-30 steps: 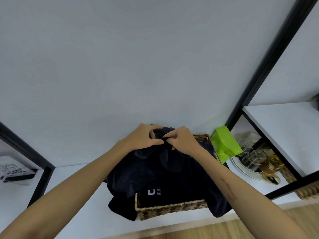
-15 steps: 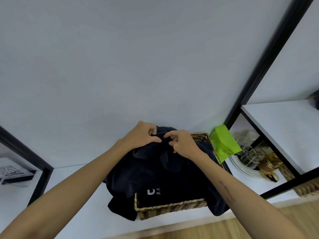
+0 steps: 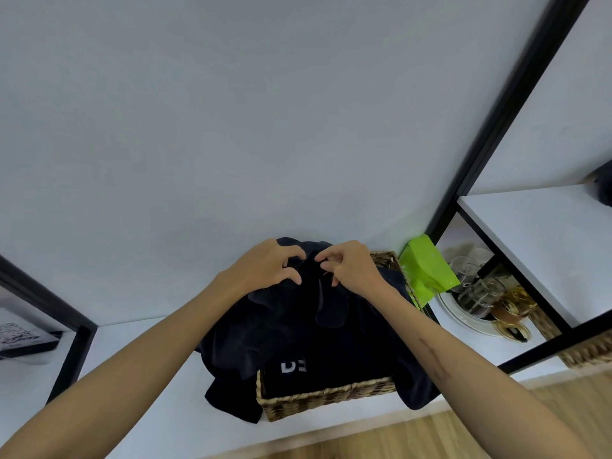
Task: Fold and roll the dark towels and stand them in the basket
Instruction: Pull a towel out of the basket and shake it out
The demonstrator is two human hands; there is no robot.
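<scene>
A dark towel (image 3: 284, 329) lies in a loose heap over a woven wicker basket (image 3: 328, 395) on the white shelf, spilling over the basket's left and right sides. Inside the basket a dark folded piece with white letters (image 3: 293, 366) shows. My left hand (image 3: 265, 270) and my right hand (image 3: 351, 266) are close together at the top of the heap, near the wall. Each has curled fingers pinching the towel's upper edge. The basket's far side is mostly covered by cloth.
A bright green pouch (image 3: 427, 271) leans right of the basket. Beyond it a white plate (image 3: 463, 321) holds glass jars and gold rings under a black-framed shelf (image 3: 530, 233). A black frame post (image 3: 71, 329) and a printed box (image 3: 20, 336) stand at left. Wood floor lies below.
Both hands stay at the top of the heap. Their fingers have shifted slightly along the towel's upper edge, spreading a little. The heap and the basket have not moved.
</scene>
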